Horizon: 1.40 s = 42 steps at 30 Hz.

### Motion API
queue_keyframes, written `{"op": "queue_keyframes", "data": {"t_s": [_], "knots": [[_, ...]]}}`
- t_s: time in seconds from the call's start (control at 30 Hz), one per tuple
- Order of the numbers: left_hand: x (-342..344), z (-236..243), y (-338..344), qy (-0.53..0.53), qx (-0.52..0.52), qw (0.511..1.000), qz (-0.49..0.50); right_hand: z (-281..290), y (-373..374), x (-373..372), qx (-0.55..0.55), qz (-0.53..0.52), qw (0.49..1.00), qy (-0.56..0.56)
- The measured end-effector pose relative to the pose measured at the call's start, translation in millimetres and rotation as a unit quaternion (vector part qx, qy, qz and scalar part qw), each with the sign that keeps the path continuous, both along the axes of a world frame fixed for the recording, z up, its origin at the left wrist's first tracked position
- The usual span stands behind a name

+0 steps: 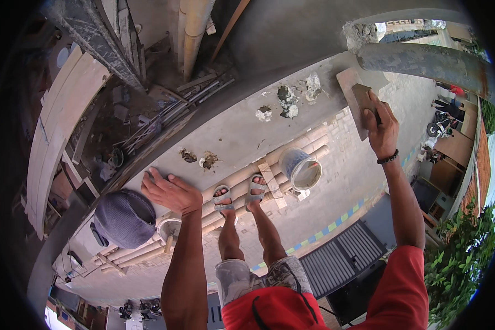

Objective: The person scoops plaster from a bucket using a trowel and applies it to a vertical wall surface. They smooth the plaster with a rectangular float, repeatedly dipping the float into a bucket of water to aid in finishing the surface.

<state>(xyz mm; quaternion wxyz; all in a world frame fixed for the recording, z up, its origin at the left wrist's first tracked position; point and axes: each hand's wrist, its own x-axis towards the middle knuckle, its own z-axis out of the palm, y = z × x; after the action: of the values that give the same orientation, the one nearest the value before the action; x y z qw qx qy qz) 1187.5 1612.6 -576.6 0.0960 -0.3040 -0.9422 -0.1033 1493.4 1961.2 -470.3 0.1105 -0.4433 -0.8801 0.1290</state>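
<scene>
Smoothing seemed underway: right hand (pixel 383 127) closed around a brown rectangular float (pixel 347 94), left hand (pixel 171 191) spread, empty, on a grey cement ledge (pixel 231 140); next stroke likely needed level pressure.

Below, light paving (pixel 363 159) is stretching past a blue-and-green painted strip (pixel 335 224) and a grey slatted gate (pixel 335 256) — daylight is brightening it. At right, a leafy tree (pixel 467 253) is standing near an orange roof (pixel 480 170); opposite, scraps (pixel 165 114) are cluttering a dim interior floor (pixel 162 70).
</scene>
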Motion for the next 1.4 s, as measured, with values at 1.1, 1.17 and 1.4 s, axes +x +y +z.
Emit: {"op": "queue_keyframes", "data": {"t_s": [1.1,1.17,1.4], "knots": [[-1,3,3,-0.003,0.006,1.000,-0.002,9,114,-172,-0.122,0.240,0.922,-0.279],[0,1,2,-0.007,0.007,1.000,-0.001,18,106,-182,-0.186,0.182,0.939,-0.225],[0,2,1,-0.007,0.000,1.000,-0.002,38,160,-130,-0.105,0.146,0.943,-0.281]]}}
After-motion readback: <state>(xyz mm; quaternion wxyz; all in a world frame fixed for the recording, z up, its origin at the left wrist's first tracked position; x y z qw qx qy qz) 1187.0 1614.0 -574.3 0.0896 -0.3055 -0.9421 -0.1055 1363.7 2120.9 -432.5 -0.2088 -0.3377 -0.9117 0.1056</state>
